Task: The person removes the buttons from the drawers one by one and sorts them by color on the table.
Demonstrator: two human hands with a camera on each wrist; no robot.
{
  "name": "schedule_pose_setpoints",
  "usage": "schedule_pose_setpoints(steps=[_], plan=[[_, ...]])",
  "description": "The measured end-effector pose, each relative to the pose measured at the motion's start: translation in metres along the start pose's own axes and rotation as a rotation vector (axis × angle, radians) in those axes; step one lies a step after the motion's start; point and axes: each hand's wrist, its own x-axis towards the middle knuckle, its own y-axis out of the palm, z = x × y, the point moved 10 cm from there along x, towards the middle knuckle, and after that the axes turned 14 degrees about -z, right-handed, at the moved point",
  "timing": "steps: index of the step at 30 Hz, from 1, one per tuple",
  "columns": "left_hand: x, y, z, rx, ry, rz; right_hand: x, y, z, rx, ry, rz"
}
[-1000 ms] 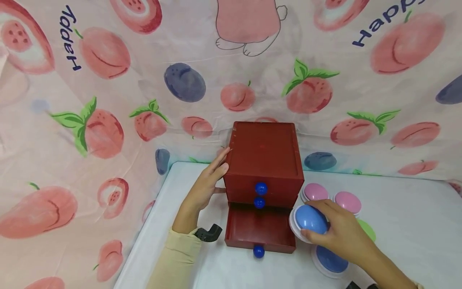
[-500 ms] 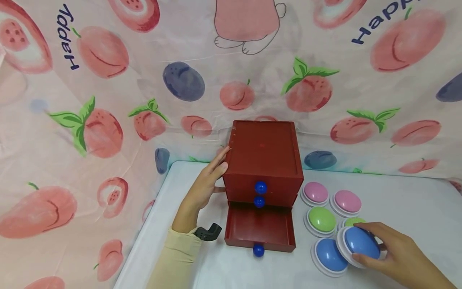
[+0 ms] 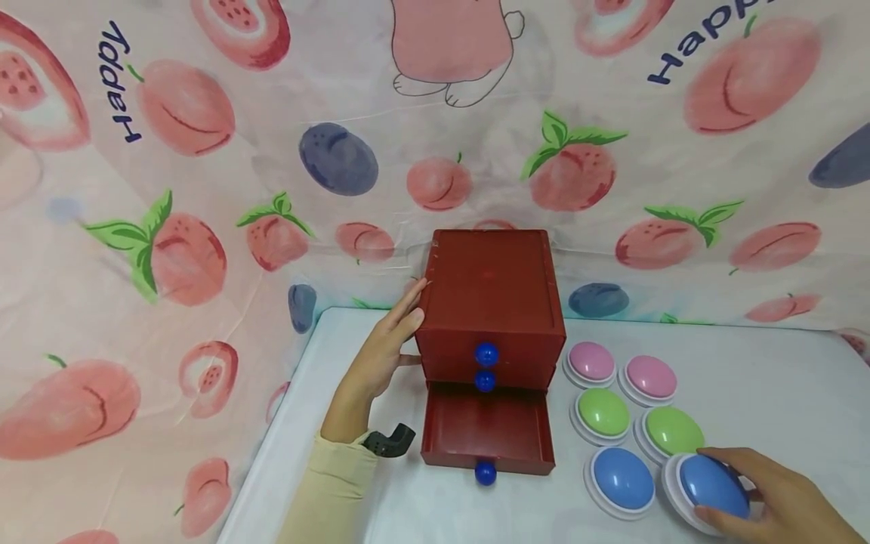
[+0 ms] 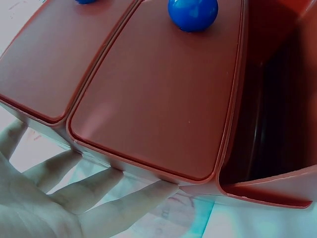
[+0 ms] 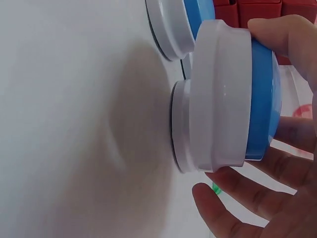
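Observation:
With straight fingers, my left hand (image 3: 382, 351) rests against the left side of a dark red drawer cabinet (image 3: 491, 283). The cabinet's bottom drawer (image 3: 485, 427) stands pulled out with nothing in it; the two upper drawers are closed. Each drawer has a round blue knob. At the lower right, my right hand (image 3: 791, 495) grips a blue domed push button (image 3: 714, 483) by its edge, thumb and fingers on opposite sides. In the right wrist view its white base (image 5: 218, 99) is at the table surface; I cannot tell whether it touches.
Right of the cabinet sit a second blue push button (image 3: 621, 477), two green push buttons (image 3: 603, 412) and two pink push buttons (image 3: 591, 360). They stand in two columns on the white table (image 3: 768, 385). A fruit-printed cloth (image 3: 272, 113) hangs behind and at the left.
My right hand has carried the blue push button from beside the open drawer to the right and down to the near end of the right column. My left hand stays at the cabinet.

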Motion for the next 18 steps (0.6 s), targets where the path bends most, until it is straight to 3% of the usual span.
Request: schedule_pose_setpoints(steps=[12,18], plan=[[-0.002,0.000,0.001,-0.015,-0.012,-0.002,-0.004,0.027,-0.009,0.017,0.044,0.115],[-0.001,0.002,-0.002,-0.011,-0.002,0.005,-0.006,0.028,-0.002,0.024,0.002,0.110]])
